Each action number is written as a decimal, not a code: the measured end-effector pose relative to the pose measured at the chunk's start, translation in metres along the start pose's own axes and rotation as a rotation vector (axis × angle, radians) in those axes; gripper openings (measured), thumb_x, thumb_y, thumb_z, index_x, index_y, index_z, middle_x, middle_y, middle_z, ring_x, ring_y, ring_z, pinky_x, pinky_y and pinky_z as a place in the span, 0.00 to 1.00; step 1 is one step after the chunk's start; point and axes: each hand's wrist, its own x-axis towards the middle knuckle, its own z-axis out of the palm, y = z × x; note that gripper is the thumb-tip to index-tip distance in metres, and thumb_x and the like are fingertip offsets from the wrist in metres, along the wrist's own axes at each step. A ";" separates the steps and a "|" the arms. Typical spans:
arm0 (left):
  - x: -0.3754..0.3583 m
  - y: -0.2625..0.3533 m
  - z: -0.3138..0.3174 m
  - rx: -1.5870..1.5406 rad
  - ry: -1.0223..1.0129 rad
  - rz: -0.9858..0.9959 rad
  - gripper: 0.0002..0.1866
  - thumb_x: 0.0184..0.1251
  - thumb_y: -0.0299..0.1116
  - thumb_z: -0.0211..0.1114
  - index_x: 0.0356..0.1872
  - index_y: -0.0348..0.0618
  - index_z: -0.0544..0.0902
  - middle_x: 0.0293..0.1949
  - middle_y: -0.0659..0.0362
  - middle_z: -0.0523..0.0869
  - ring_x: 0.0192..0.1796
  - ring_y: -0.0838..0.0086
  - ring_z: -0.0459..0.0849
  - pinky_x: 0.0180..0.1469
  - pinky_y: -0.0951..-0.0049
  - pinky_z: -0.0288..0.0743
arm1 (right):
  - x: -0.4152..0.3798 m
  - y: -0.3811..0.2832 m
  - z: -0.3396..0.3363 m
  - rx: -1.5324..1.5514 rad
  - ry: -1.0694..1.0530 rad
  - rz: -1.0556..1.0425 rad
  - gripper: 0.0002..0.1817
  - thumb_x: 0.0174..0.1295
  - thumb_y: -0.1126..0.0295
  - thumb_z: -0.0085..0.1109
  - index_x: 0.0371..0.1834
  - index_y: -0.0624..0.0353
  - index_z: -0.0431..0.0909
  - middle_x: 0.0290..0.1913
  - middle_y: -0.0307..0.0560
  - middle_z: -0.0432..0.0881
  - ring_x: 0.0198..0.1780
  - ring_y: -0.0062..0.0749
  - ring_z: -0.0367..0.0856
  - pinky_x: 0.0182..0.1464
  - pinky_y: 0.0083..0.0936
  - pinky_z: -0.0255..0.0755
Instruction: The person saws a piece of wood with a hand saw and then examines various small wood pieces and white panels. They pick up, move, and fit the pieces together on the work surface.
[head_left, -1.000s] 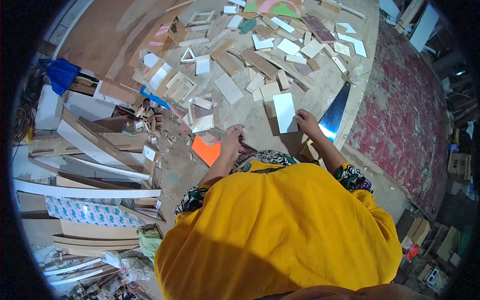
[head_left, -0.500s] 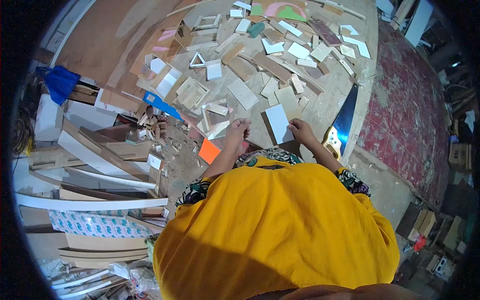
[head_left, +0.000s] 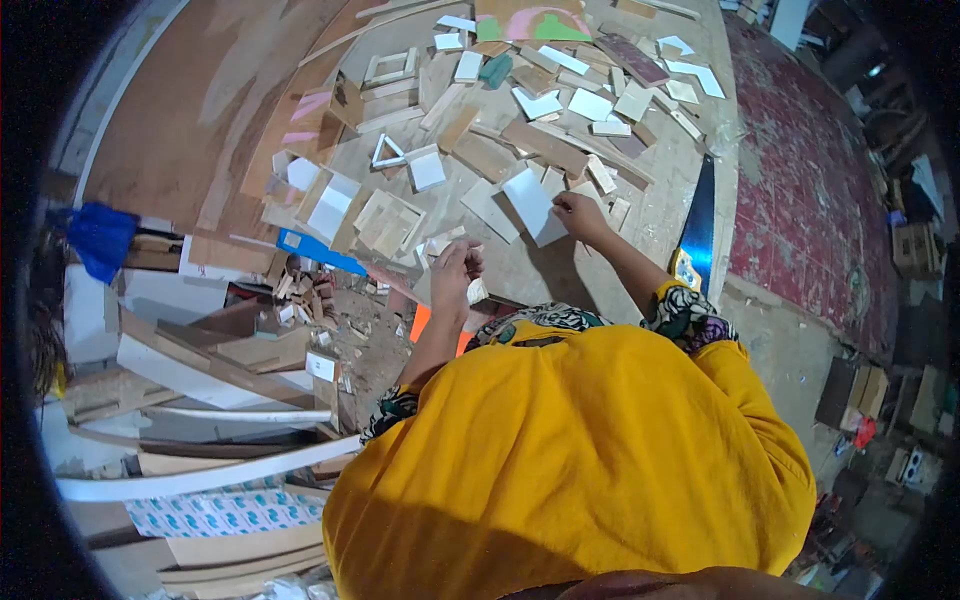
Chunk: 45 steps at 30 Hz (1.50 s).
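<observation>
My right hand (head_left: 580,216) pinches the edge of a white rectangular board piece (head_left: 533,207), held tilted above the bench with its shadow below. My left hand (head_left: 457,268) is closed around a small pale wooden frame (head_left: 477,291) near the bench's front edge. The hand covers most of that frame. Beyond the white piece lies a flat tan board (head_left: 490,211). A small wooden frame (head_left: 389,223) lies to the left, and a white triangular frame (head_left: 387,152) rests farther back.
Many wood and white board offcuts (head_left: 591,104) litter the bench (head_left: 640,255). A handsaw (head_left: 700,215) lies along its right side. A blue tool (head_left: 320,251) sits on the left edge. Curved boards (head_left: 210,375) are stacked at the left, near an orange piece (head_left: 437,330).
My right hand has raised the white board piece and carried it forward and left. My left hand has closed on the wooden frame and shifted it. The view has tilted slightly.
</observation>
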 end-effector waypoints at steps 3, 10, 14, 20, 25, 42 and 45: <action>0.013 0.010 -0.007 0.009 -0.072 0.029 0.14 0.69 0.38 0.53 0.43 0.38 0.80 0.24 0.64 0.77 0.26 0.82 0.73 0.31 0.81 0.68 | 0.028 -0.002 0.015 0.011 0.018 -0.114 0.12 0.55 0.64 0.57 0.38 0.58 0.80 0.34 0.55 0.82 0.39 0.47 0.81 0.43 0.37 0.73; 0.047 0.023 0.004 0.104 -0.053 0.079 0.16 0.67 0.36 0.57 0.47 0.34 0.81 0.26 0.65 0.77 0.27 0.83 0.72 0.33 0.83 0.67 | 0.069 -0.019 -0.027 -0.431 0.144 -0.111 0.21 0.50 0.67 0.58 0.50 0.53 0.75 0.53 0.50 0.75 0.55 0.49 0.72 0.53 0.36 0.71; 0.070 0.026 0.018 0.189 -0.067 0.062 0.19 0.67 0.41 0.57 0.46 0.33 0.80 0.26 0.65 0.76 0.28 0.83 0.72 0.32 0.84 0.66 | 0.087 -0.011 -0.036 -0.545 0.036 -0.085 0.26 0.48 0.71 0.57 0.55 0.52 0.70 0.54 0.52 0.73 0.53 0.50 0.73 0.52 0.38 0.71; 0.114 0.031 0.033 0.294 -0.093 0.041 0.18 0.70 0.41 0.52 0.44 0.36 0.81 0.28 0.64 0.79 0.30 0.82 0.74 0.35 0.83 0.69 | 0.112 0.019 -0.050 0.339 -0.075 0.195 0.21 0.63 0.63 0.50 0.55 0.65 0.71 0.42 0.45 0.80 0.39 0.32 0.77 0.44 0.31 0.70; 0.154 0.033 0.066 0.383 -0.194 0.004 0.20 0.70 0.42 0.51 0.53 0.37 0.76 0.34 0.61 0.79 0.35 0.80 0.76 0.39 0.80 0.70 | 0.116 0.016 -0.056 0.871 -0.212 0.451 0.19 0.65 0.59 0.51 0.50 0.63 0.75 0.39 0.40 0.80 0.34 0.22 0.76 0.37 0.20 0.69; 0.194 0.038 0.123 -0.209 -0.255 -0.142 0.17 0.66 0.29 0.53 0.54 0.36 0.69 0.48 0.55 0.78 0.49 0.69 0.78 0.53 0.68 0.71 | 0.093 -0.016 -0.064 0.735 -0.328 0.186 0.14 0.56 0.71 0.60 0.44 0.64 0.77 0.34 0.39 0.82 0.34 0.19 0.77 0.39 0.18 0.70; 0.191 0.031 0.097 -0.309 -0.208 -0.151 0.17 0.65 0.30 0.54 0.54 0.36 0.70 0.51 0.54 0.78 0.54 0.66 0.75 0.59 0.65 0.66 | 0.077 -0.003 -0.052 0.714 -0.407 0.135 0.11 0.55 0.71 0.61 0.40 0.64 0.79 0.31 0.39 0.82 0.33 0.17 0.76 0.37 0.19 0.71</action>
